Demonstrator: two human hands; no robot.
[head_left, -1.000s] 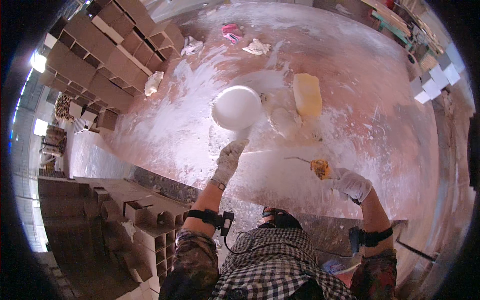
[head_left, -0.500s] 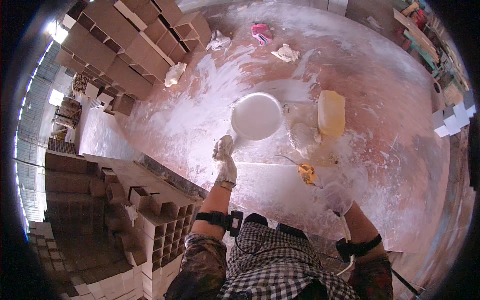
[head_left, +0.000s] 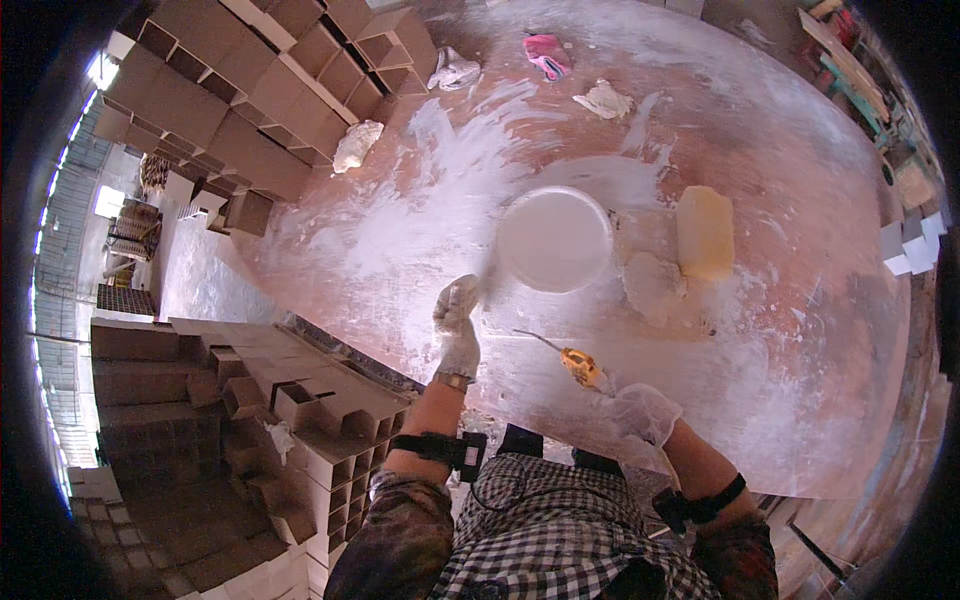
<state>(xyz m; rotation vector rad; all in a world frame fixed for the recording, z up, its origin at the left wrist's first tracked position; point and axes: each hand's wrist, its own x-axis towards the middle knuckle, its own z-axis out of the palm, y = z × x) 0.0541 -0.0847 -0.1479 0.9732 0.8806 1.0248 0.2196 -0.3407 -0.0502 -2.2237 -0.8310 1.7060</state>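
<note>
Brown open cardboard boxes (head_left: 250,120) stand stacked at the far left, past my table. More of them (head_left: 330,440) sit near left, below the table edge. I see no labels, signs or screens.

white gloves, black armbands, camouflage sleeves, checked shirt

A broad reddish-brown floor slab (head_left: 800,330), smeared with white powder, fills the middle and right of the frame. Stacks of brown hollow cardboard boxes (head_left: 250,110) rise at upper left and lower left. Daylight enters through bright openings (head_left: 105,200) at the far left.
</note>
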